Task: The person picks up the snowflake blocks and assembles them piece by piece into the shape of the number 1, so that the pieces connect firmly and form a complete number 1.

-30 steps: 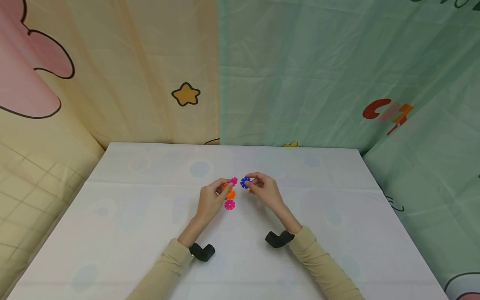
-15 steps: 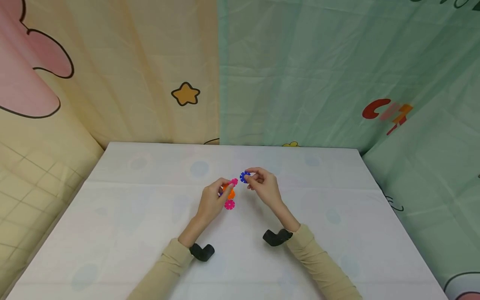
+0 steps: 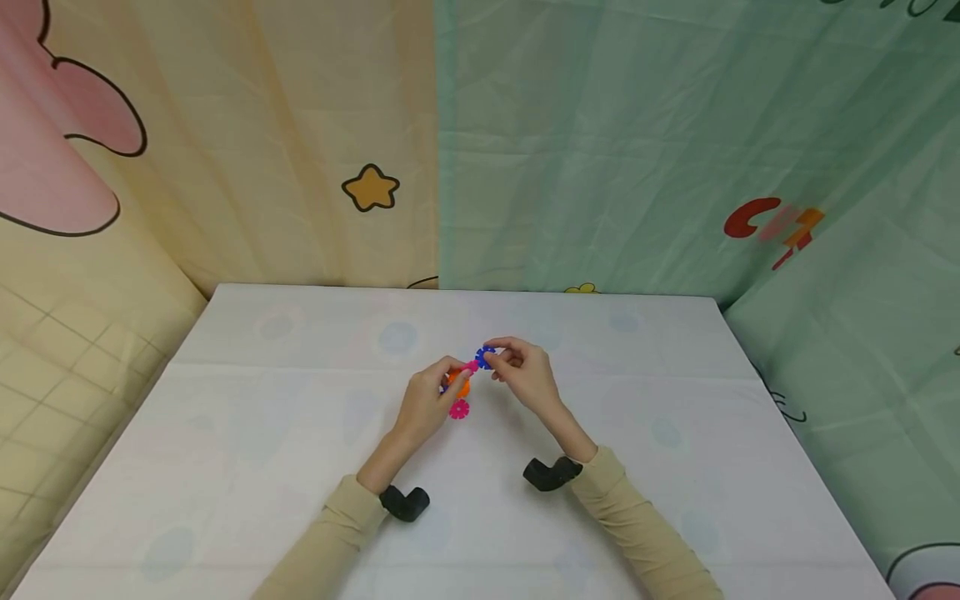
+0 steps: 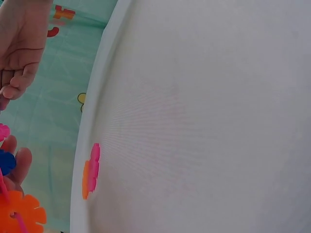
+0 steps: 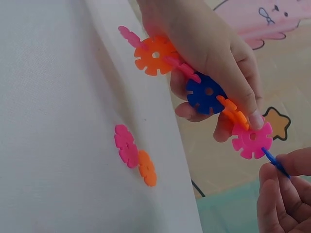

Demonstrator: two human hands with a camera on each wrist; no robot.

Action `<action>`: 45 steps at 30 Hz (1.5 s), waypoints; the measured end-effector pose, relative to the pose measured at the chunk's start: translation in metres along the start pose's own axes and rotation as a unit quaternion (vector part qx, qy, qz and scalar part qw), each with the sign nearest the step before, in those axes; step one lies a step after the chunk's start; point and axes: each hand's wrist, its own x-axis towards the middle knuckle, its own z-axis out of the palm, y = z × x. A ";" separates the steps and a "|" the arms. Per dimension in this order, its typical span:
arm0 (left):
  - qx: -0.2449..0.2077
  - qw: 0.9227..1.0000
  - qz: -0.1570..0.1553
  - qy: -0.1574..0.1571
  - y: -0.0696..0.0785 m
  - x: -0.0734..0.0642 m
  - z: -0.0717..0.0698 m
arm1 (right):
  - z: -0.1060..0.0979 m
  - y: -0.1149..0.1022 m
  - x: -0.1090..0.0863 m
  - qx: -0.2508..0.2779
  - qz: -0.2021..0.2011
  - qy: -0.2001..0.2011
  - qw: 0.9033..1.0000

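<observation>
My left hand (image 3: 424, 402) grips a chain of interlocked flower-shaped plastic discs, seen best in the right wrist view. Along it run a pink disc at the far tip, an orange disc (image 5: 154, 57), another pink one, a blue disc (image 5: 205, 93), an orange one seen edge-on (image 5: 234, 113) and a pink end disc (image 5: 252, 138) under the thumb. Between thumb and fingers my right hand (image 3: 529, 377) pinches a single blue disc (image 5: 276, 162), edge-on. Its tip meets the notched rim of the pink end disc.
Below the hands, a loose pink disc (image 5: 126, 146) and a loose orange disc (image 5: 147, 168) lie side by side on the white-covered table (image 3: 247, 433). Patterned curtains (image 3: 585, 150) hang behind the table's far edge.
My right hand rises slightly, then comes left, bringing the blue disc from a gap away up against the pink end disc. The left hand with the chain shifts slightly right.
</observation>
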 end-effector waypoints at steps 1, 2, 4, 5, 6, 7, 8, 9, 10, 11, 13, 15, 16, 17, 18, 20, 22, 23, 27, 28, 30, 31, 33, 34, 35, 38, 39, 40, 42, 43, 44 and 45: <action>0.001 1.000 0.001 -0.001 0.000 0.000 0.000 | 0.000 0.000 0.000 0.001 -0.002 0.000 1.000; 0.001 1.000 0.002 -0.002 0.000 0.001 0.000 | 0.000 0.000 0.000 0.001 -0.003 -0.001 1.000; 0.000 1.000 0.002 -0.004 0.000 0.001 0.000 | 0.001 0.000 0.001 0.000 -0.002 0.000 1.000; -0.001 1.000 0.003 -0.004 0.000 0.001 0.000 | 0.001 0.000 0.001 -0.001 -0.001 0.000 1.000; -0.002 1.000 0.004 -0.004 -0.001 0.001 0.001 | 0.001 -0.001 0.002 -0.004 0.001 0.001 1.000; -0.003 1.000 0.006 -0.004 -0.001 0.001 0.001 | 0.001 -0.001 0.002 -0.006 0.003 0.000 1.000; -0.004 1.000 0.007 -0.004 -0.001 0.001 0.001 | 0.001 -0.002 0.003 -0.007 0.005 0.000 1.000; -0.004 1.000 0.008 -0.003 -0.001 0.001 0.001 | 0.001 -0.002 0.003 -0.007 0.008 -0.002 1.000; -0.005 1.000 0.010 -0.002 -0.001 0.001 0.001 | 0.001 -0.003 0.003 -0.007 0.012 -0.004 1.000; -0.005 1.000 0.011 -0.002 -0.001 0.001 0.001 | 0.000 -0.004 0.004 -0.009 0.014 -0.006 1.000; -0.006 1.000 0.014 -0.001 0.000 0.001 0.002 | -0.001 -0.005 0.005 -0.009 0.021 -0.012 1.000; -0.009 1.000 0.017 0.000 0.000 0.001 0.002 | -0.003 -0.006 0.006 -0.010 0.027 -0.019 0.999; -0.010 1.000 0.020 0.001 0.000 0.001 0.002 | -0.003 -0.007 0.006 -0.011 0.030 -0.022 0.999; -0.011 1.000 0.022 0.002 0.000 0.001 0.002 | -0.004 -0.007 0.007 -0.012 0.033 -0.025 0.999; -0.012 1.000 0.024 0.003 0.000 0.000 0.002 | -0.004 -0.007 0.007 -0.012 0.037 -0.029 0.999; -0.013 1.000 0.028 0.004 0.000 0.000 0.002 | -0.004 -0.007 0.008 -0.013 0.044 -0.035 0.998; -0.009 0.999 0.031 0.003 0.000 0.000 0.002 | -0.005 -0.007 0.009 -0.013 0.054 -0.039 0.998; -0.007 1.000 0.031 0.001 -0.001 0.000 0.002 | -0.005 -0.007 0.009 -0.013 0.059 -0.040 0.997; 0.002 1.000 0.029 -0.004 -0.001 0.000 0.003 | -0.005 -0.005 0.009 -0.002 0.076 -0.044 0.996; 0.003 1.000 0.028 -0.004 -0.002 0.001 0.003 | -0.005 -0.005 0.009 0.003 0.077 -0.044 0.996; 0.003 1.000 0.026 -0.004 -0.002 0.001 0.003 | -0.005 -0.004 0.009 0.016 0.077 -0.043 0.996; 0.004 1.000 0.026 -0.004 -0.002 0.001 0.003 | -0.004 -0.004 0.009 0.021 0.076 -0.041 0.996; 0.003 1.000 0.024 -0.004 -0.002 0.001 0.003 | -0.004 -0.004 0.009 0.030 0.072 -0.039 0.996; 0.003 1.000 0.023 -0.006 -0.002 0.001 0.003 | -0.004 -0.005 0.008 0.031 0.071 -0.038 0.996; 0.003 1.000 0.024 -0.009 -0.002 0.001 0.003 | -0.004 -0.005 0.007 0.032 0.070 -0.038 0.996; 0.005 0.999 0.026 -0.017 -0.002 0.001 0.002 | -0.003 -0.006 0.006 0.024 0.068 -0.038 0.997; 0.007 0.999 0.028 -0.020 -0.002 0.002 0.002 | -0.003 -0.006 0.005 0.020 0.070 -0.039 0.997; 0.010 0.999 0.029 -0.023 -0.002 0.002 0.001 | -0.003 -0.005 0.005 0.017 0.070 -0.040 0.997; 0.015 0.999 0.030 -0.026 -0.001 0.002 0.001 | -0.002 -0.005 0.004 0.013 0.071 -0.041 0.997; 0.017 0.999 0.030 -0.027 -0.001 0.002 0.001 | -0.002 -0.004 0.004 0.013 0.073 -0.042 0.996; 0.018 0.999 0.029 -0.028 -0.002 0.002 0.001 | -0.003 -0.004 0.004 0.014 0.074 -0.043 0.996; 0.017 0.999 0.028 -0.027 -0.002 0.002 0.001 | -0.003 -0.004 0.003 0.016 0.076 -0.044 0.996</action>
